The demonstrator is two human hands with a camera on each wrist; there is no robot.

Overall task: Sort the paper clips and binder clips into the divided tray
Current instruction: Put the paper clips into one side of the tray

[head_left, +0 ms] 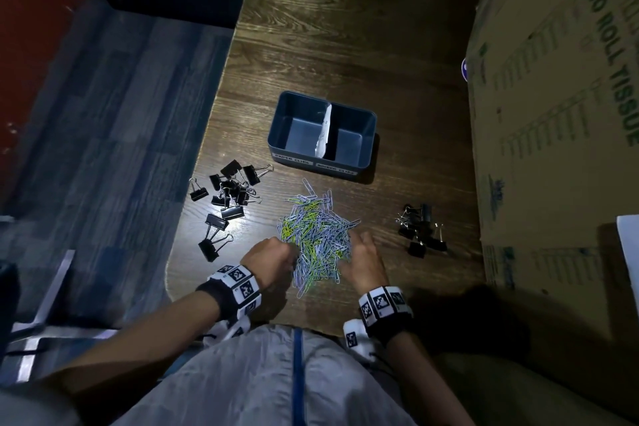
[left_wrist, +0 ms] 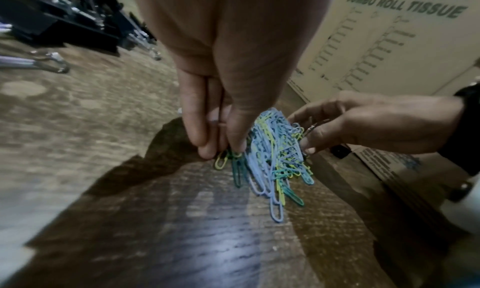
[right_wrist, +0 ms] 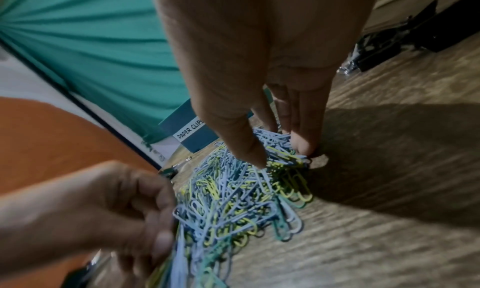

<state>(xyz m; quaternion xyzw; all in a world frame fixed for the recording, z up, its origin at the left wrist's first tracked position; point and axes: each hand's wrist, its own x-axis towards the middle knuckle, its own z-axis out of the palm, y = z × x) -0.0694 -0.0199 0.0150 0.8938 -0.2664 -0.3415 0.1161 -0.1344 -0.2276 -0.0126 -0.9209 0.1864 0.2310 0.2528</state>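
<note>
A heap of blue, yellow and green paper clips (head_left: 318,235) lies on the wooden table in front of me. My left hand (head_left: 287,252) pinches clips at the heap's left edge, thumb and fingers meeting on them (left_wrist: 223,150). From the other side my right hand (head_left: 349,252) grips a bunch, its thumb and fingers straddling the clips (right_wrist: 283,154). Beyond the heap stands the blue divided tray (head_left: 276,121), both compartments empty, with a white divider and a "PAPER CLIPS" label (right_wrist: 193,131) on the left. Black binder clips lie in a left group (head_left: 228,197) and a smaller right group (head_left: 420,228).
A large cardboard box (head_left: 553,114) printed "JUMBO ROLL TISSUE" stands along the table's right side, close behind the right binder clips. The table's rounded left edge (head_left: 193,169) runs just past the left binder clips, with the floor below.
</note>
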